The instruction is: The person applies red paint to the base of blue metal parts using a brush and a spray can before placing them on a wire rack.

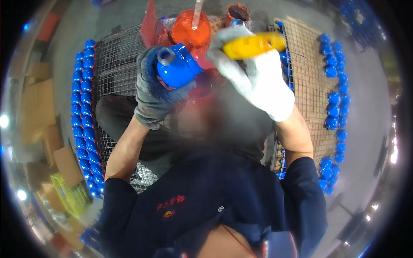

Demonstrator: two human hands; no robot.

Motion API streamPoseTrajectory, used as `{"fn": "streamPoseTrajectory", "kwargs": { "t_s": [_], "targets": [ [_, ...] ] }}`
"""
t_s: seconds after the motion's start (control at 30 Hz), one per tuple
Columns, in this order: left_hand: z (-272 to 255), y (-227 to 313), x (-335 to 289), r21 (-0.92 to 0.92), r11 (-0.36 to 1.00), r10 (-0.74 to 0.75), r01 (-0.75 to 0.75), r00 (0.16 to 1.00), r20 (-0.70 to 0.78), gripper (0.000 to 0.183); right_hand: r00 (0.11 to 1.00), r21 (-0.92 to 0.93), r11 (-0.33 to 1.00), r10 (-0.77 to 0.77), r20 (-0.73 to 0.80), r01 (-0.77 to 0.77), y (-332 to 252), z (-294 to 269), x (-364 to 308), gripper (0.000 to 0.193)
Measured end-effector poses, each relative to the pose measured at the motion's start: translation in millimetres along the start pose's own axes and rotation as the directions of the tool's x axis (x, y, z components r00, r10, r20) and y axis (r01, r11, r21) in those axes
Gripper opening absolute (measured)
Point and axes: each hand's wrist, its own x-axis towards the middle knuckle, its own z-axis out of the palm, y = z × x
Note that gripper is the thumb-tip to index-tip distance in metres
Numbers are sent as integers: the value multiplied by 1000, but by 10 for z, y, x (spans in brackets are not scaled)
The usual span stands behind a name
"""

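Blue fitting, one: closed in the left hand's grip, near the far inner corner of the left mesh rack, neck tilted. Yellow tool, one, kind unclear: clasped in the right hand's grip. Handling, advised: fitting braced firmly, neck left uncovered.

The left hand hides part of the blue fitting. The yellow tool covers some fingers of the right hand; its tip is unclear. Blur smears the lap. The near edge cuts off the collar; far-right blue items are indistinct.
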Motion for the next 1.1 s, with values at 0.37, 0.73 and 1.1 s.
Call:
{"fn": "streamPoseTrajectory", "kwargs": {
  "t_s": [0.37, 0.73, 1.1],
  "targets": [
    [-314, -30, 209, -818, -200, -478, 540, 675, 562, 82, 890, -152, 877, -444, 106, 455, 199, 133, -17, 46],
    [-454, -416, 0, -499, -751, -248, 432, 516, 820, 79, 984, 592, 801, -166, 68, 94, 601, 226, -31, 33],
    [-434, -216, 144, -540, 341, -477, 770, 636, 606, 73, 928, 660, 749, 282, -244, -54, 587, -56, -145, 31]
  ]
}}
